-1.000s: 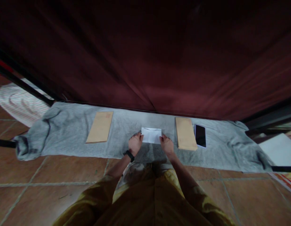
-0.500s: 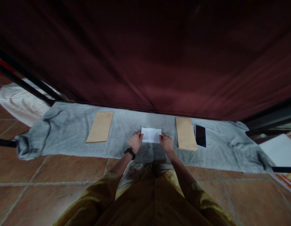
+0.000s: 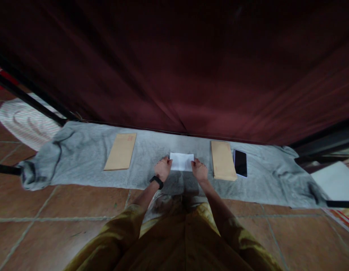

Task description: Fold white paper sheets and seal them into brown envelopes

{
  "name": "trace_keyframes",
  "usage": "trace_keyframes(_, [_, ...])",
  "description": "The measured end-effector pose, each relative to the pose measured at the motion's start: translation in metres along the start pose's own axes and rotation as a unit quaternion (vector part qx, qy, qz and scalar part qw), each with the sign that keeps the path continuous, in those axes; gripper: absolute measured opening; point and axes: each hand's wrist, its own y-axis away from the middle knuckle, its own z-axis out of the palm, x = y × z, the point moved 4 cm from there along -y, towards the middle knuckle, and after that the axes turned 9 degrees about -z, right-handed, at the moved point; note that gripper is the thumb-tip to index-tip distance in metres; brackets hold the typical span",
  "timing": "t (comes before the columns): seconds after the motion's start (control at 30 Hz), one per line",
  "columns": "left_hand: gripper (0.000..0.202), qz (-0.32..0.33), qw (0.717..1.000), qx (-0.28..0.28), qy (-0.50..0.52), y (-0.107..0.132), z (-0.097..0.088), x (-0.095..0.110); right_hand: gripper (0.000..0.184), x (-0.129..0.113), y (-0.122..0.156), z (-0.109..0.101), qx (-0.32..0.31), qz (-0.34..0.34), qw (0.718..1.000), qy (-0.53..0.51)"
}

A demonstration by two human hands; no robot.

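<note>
A small white sheet of paper (image 3: pixel 181 162), seemingly folded, is held level between my two hands over the grey cloth. My left hand (image 3: pixel 162 169), with a black watch on its wrist, pinches the paper's left edge between thumb and fingers. On the opposite edge, my right hand (image 3: pixel 199 170) grips it the same way. To the left lies a brown envelope (image 3: pixel 120 152) with a faint red mark near its top. A stack of brown envelopes (image 3: pixel 223 161) rests to the right of my right hand.
A dark-screened phone (image 3: pixel 240 163) lies right beside the envelope stack. The grey cloth (image 3: pixel 86 150) covers a long narrow surface backed by a dark red fabric (image 3: pixel 174 75). Black metal bars (image 3: pixel 6 169) stand at both ends. White striped cloth (image 3: pixel 30 120) is at far left.
Almost nothing differs. Both hands keep their hold on the paper, whose top edge now looks slightly flatter.
</note>
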Motion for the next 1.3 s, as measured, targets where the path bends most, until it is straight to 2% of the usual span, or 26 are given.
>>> trace_keyframes(0.33, [0.038, 0.003, 1.0, 0.006, -0.012, -0.001, 0.003, 0.001, 0.033, -0.001, -0.001, -0.001, -0.012, 0.02, 1.0, 0.0])
trace_keyframes(0.5, [0.038, 0.011, 1.0, 0.012, -0.019, 0.003, 0.0, 0.004, 0.037, -0.002, -0.001, 0.0, -0.009, 0.009, 1.0, 0.001])
trace_keyframes(0.9, [0.04, 0.043, 0.998, 0.019, -0.044, 0.006, -0.002, 0.008, 0.035, -0.001, -0.003, 0.001, -0.01, 0.019, 1.0, 0.004])
trace_keyframes(1.13, [0.039, 0.09, 0.994, 0.026, -0.053, 0.01, -0.002, 0.01, 0.033, 0.0, -0.002, 0.003, -0.001, 0.021, 1.0, 0.007])
trace_keyframes(1.3, [0.039, 0.085, 0.994, 0.031, -0.055, 0.009, -0.001, 0.01, 0.034, 0.0, -0.001, 0.003, 0.005, 0.016, 1.0, 0.003])
